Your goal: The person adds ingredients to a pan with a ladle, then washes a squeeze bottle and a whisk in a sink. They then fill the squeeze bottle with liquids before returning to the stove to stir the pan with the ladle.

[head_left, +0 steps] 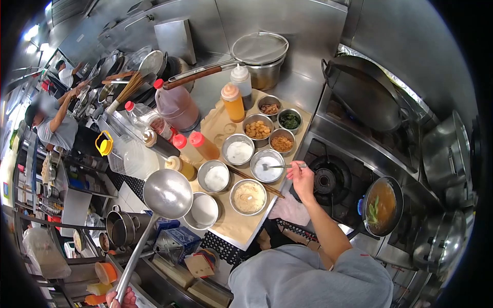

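Note:
My right hand (pixel 301 178) is closed on the handle of a small metal spoon (pixel 276 166). The spoon's bowl rests in white powder inside a steel bowl (pixel 267 165). At the bottom left, my left hand (pixel 122 299) grips the long handle of a large steel ladle (pixel 168 194), whose round bowl hangs left of the ingredient bowls. Around the spoon stand bowls of white powder (pixel 239 152), tan powder (pixel 248 197), an orange-brown ingredient (pixel 282 143) and dark greens (pixel 290 120). Chopsticks (pixel 257 180) lie between the bowls.
A pan (pixel 381 206) of brown liquid with green leaves sits over a blue flame at the right. An unlit burner (pixel 325 178) lies between. Squeeze bottles (pixel 204 145) and a jug (pixel 176 105) stand behind the bowls. Other people (pixel 56 123) stand at the far left.

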The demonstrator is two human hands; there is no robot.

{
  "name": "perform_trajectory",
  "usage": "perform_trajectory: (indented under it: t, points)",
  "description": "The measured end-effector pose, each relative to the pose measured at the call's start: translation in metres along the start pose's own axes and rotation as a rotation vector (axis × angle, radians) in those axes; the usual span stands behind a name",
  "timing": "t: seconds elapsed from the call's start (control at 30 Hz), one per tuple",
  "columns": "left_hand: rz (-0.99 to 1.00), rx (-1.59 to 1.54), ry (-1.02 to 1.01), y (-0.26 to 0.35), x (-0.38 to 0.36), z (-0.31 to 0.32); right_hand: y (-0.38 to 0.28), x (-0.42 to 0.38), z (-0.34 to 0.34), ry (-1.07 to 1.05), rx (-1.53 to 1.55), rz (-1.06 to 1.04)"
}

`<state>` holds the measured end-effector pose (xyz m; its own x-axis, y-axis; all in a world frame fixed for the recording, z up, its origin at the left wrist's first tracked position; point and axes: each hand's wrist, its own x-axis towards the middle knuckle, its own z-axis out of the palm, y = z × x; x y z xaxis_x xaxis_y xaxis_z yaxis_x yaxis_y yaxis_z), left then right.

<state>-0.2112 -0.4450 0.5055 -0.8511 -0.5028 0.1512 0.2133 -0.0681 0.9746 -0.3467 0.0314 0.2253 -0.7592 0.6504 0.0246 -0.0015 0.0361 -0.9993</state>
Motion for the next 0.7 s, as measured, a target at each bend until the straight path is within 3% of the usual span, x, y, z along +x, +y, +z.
perform_trajectory:
  t: [0.27, 0.4, 0.47, 0.6, 0.7]
  points:
    - [-0.114, 0.082, -0.138, -0.022, 0.013, 0.014, 0.023, 0.004, 0.002, -0.014, 0.255, 0.227]
    - [-0.146, 0.079, -0.052, -0.029, 0.010, 0.025, 0.011, 0.008, -0.008, 0.014, 0.287, 0.249]
    - [-0.201, 0.082, -0.137, -0.033, 0.013, 0.024, 0.006, 0.008, -0.015, 0.040, 0.292, 0.260]
    - [-0.080, 0.128, -0.144, -0.054, 0.013, 0.026, 0.006, 0.009, -0.030, 0.042, 0.357, 0.297]
    - [-0.111, 0.139, -0.182, -0.057, 0.015, 0.027, 0.007, 0.008, -0.034, 0.060, 0.400, 0.323]
